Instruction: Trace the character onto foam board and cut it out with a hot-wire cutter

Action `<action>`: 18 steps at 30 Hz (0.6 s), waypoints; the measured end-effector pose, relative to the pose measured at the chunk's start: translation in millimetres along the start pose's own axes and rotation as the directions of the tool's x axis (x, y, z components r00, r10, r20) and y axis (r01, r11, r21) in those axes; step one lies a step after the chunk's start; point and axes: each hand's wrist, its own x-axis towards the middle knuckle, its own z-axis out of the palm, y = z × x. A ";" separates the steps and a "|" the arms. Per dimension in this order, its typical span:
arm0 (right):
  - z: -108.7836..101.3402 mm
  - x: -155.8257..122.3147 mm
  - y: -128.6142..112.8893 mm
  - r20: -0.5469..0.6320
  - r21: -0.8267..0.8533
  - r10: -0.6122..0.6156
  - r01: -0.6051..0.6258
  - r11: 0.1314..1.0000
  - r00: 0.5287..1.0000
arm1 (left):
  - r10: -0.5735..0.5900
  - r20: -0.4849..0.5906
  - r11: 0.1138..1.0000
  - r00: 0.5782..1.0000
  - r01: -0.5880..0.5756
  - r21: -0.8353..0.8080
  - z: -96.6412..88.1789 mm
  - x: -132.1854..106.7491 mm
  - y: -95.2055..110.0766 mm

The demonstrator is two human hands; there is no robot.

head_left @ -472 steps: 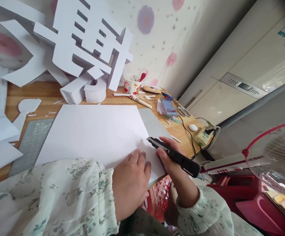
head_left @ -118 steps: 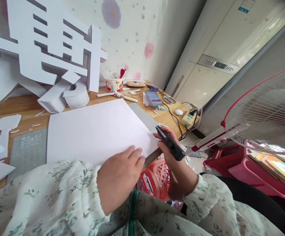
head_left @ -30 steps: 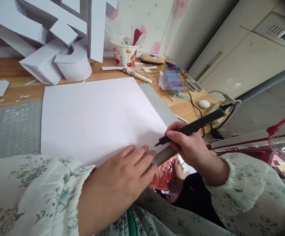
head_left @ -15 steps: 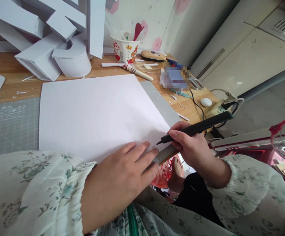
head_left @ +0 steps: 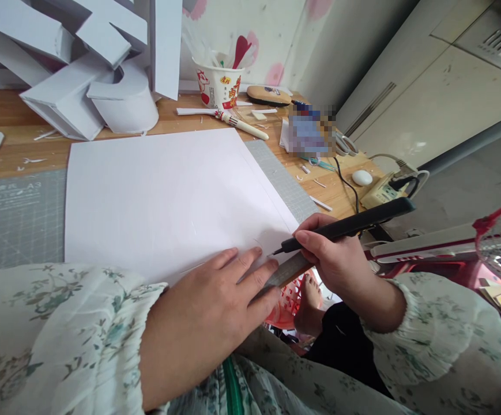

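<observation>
A large white board (head_left: pixel 159 196) lies on a grey cutting mat (head_left: pixel 21 216), with faint lines marked on its near right part. My left hand (head_left: pixel 219 311) rests on the board's near edge, fingers spread and nothing held. In my right hand (head_left: pixel 332 253) is a slim black craft knife (head_left: pixel 354 225), gripped like a pen and slanting up to the right. Its thin metal tip meets the board near the lower right corner, just beyond my left fingertips. My left palm and sleeve cover part of the near edge.
White three-dimensional paper shapes (head_left: pixel 123 104) stand at the back left. Behind the board are a paper cup (head_left: pixel 218 86) of tools, a cream-handled tool (head_left: pixel 250 128) and a tan case (head_left: pixel 270 95). A power strip (head_left: pixel 382 190) and cable lie right. Paper scraps dot the wooden table (head_left: pixel 38 118).
The view has shifted slightly, so the board and table appear a little further left. The knife tip has moved very slightly toward the left. My left hand stays flat in place.
</observation>
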 end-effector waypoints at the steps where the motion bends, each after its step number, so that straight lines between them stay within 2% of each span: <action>1: 0.1 -0.3 0.4 -0.002 -0.003 -0.005 0.005 1.000 1.000 | 0.000 0.003 1.000 1.000 0.000 0.001 -0.1 0.0 0.0; 5: 1.7 -1.6 -0.7 -0.013 -0.019 -0.031 0.031 0.999 0.999 | -0.002 0.011 1.000 1.000 0.002 0.000 -0.9 0.7 -0.1; 11: 2.5 0.3 -9.8 -0.027 -0.143 -0.089 0.084 0.986 0.996 | -0.003 0.001 1.000 1.000 0.003 -0.005 -2.3 0.5 0.0; 18: -0.5 3.5 -10.9 -0.022 -0.156 -0.086 0.082 0.984 0.996 | -0.012 -0.019 1.000 1.000 0.012 -0.008 -1.6 0.2 -0.1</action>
